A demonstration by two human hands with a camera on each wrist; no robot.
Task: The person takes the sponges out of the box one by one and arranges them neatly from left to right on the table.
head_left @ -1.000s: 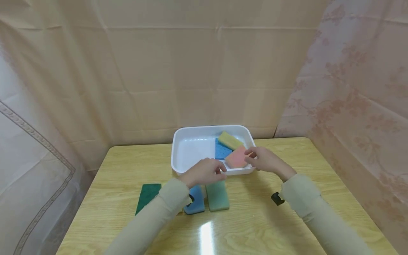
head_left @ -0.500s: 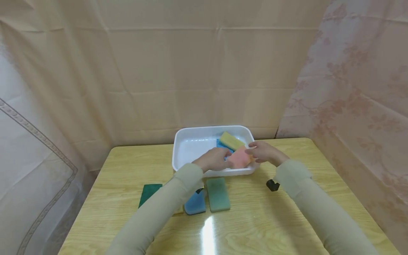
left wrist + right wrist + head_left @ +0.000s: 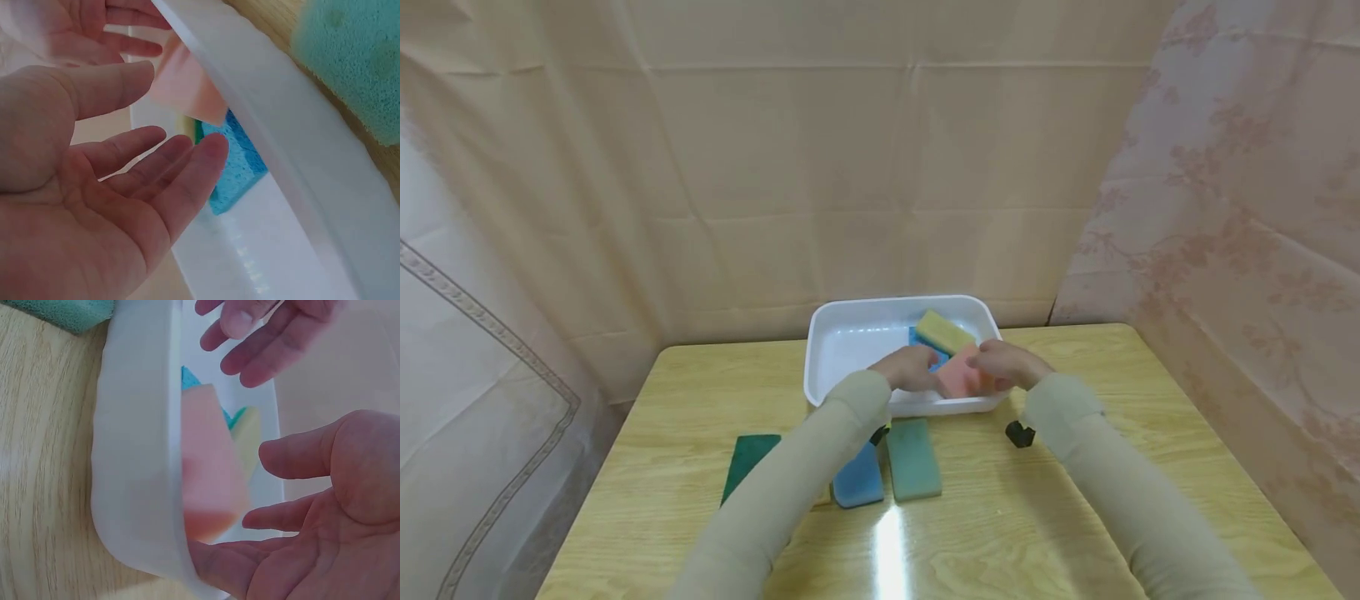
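Observation:
A pink sponge point(image 3: 962, 375) lies in the right part of a white tray point(image 3: 842, 310), partly over a blue sponge point(image 3: 236, 165). Behind it, a yellow sponge point(image 3: 944, 332) with a green underside rests aslant. My left hand point(image 3: 908, 368) hovers over the tray at the pink sponge's left, fingers parted and holding nothing. On the other side, my right hand point(image 3: 1009, 363) reaches over the tray's right rim, fingers loosely spread around the pink sponge's near right corner. In the right wrist view, a small gap shows between its thumb and the sponge; whether the lower fingers touch it I cannot tell.
In front of the tray on the wooden table point(image 3: 985, 533) lie a pale green sponge point(image 3: 913, 460), a blue sponge point(image 3: 859, 479) and a dark green scouring pad point(image 3: 749, 458). A yellowish piece point(image 3: 823, 497) is mostly hidden by the left sleeve. Curtains hang behind and beside the table.
My left hand has moved right and forward over the tray, toward the pink sponge. My right hand has shifted slightly left. The pink sponge stays in the tray's right part.

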